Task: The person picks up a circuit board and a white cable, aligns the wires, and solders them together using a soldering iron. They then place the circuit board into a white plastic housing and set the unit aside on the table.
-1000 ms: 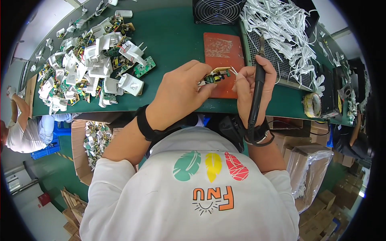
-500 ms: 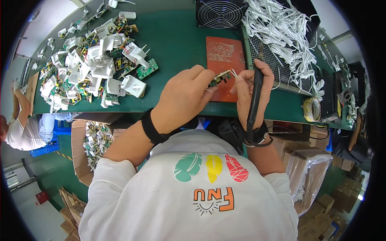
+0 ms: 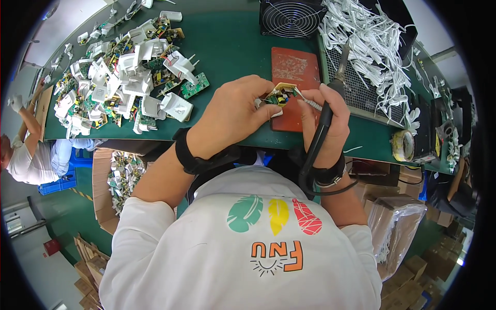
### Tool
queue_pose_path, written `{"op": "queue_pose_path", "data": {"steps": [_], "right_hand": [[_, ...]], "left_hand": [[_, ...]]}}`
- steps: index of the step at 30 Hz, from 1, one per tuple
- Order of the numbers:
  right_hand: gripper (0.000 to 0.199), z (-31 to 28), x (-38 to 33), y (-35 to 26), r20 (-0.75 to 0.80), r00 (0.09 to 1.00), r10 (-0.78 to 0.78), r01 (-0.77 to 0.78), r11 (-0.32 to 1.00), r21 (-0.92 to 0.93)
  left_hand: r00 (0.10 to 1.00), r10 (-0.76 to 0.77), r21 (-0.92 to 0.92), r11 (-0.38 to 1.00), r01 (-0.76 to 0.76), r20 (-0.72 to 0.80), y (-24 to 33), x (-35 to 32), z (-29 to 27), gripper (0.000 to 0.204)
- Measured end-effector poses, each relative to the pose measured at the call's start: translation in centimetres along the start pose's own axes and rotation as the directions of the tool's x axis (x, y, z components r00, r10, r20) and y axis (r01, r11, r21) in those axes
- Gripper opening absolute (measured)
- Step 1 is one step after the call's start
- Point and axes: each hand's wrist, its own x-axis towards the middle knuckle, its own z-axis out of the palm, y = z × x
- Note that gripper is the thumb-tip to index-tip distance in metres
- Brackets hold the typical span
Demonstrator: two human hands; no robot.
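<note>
My left hand [image 3: 235, 111] pinches a small circuit board [image 3: 283, 95] between thumb and fingers, with its yellow and dark components showing. It is held over the near part of a worn red mat [image 3: 294, 67]. My right hand [image 3: 330, 121] is closed around the black handle of a soldering iron [image 3: 324, 124], its tip pointing away from me to the far side. The thumb and finger of that hand also hold a white cable [image 3: 311, 104], whose end meets the board's right edge. Whether the wire is joined to the board I cannot tell.
A heap of white plug housings with circuit boards [image 3: 121, 77] covers the left of the green table [image 3: 222, 41]. A black fan [image 3: 292, 19] stands at the back. Bundled white cables [image 3: 361, 46] lie on a mesh tray [image 3: 356, 95] at right, near a tape roll [image 3: 402, 145].
The board in my left hand has turned, so its components now face up more. My right hand's fingers have shifted along the white cable, and the iron leans further right.
</note>
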Motion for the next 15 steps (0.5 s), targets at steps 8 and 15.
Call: {"op": "queue_pose_path", "data": {"steps": [8, 15], "right_hand": [[0.048, 0.1, 0.1, 0.0, 0.02, 0.999, -0.033, 0.035, 0.993, -0.111], [0.051, 0.5, -0.7, 0.2, 0.063, 0.998, -0.005, 0.01, 0.996, -0.093]], "left_hand": [[0.996, 0.078, 0.081, 0.994, -0.073, -0.054, 0.0, -0.2, 0.5, 0.02], [0.934, 0.354, 0.552, 0.769, -0.322, 0.053, -0.2, -1.2, 0.8, 0.026]]}}
